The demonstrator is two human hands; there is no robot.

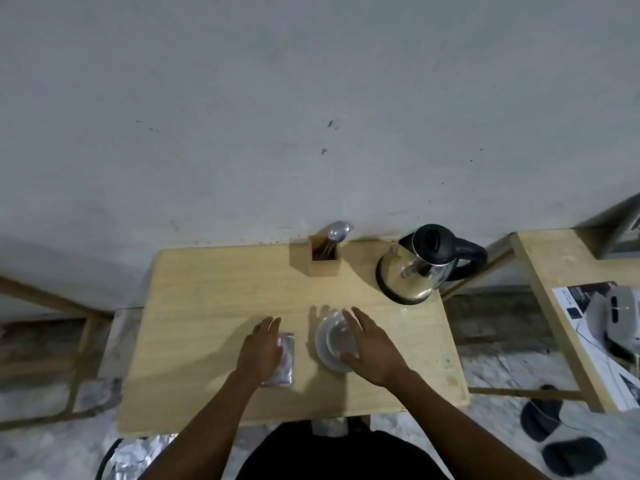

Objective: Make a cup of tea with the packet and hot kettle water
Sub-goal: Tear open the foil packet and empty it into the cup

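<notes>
On the wooden surface (pixel 207 306) before me almost everything is left to do: the packet (pixel 285 358) lies sealed and flat, the cup (pixel 334 344) looks empty, the kettle (pixel 420 268) stands unpoured at the back right. My left hand (pixel 261 348) rests spread on the packet; my right hand (pixel 372 348) hovers over the cup, its grip wide and holding nothing.
</notes>
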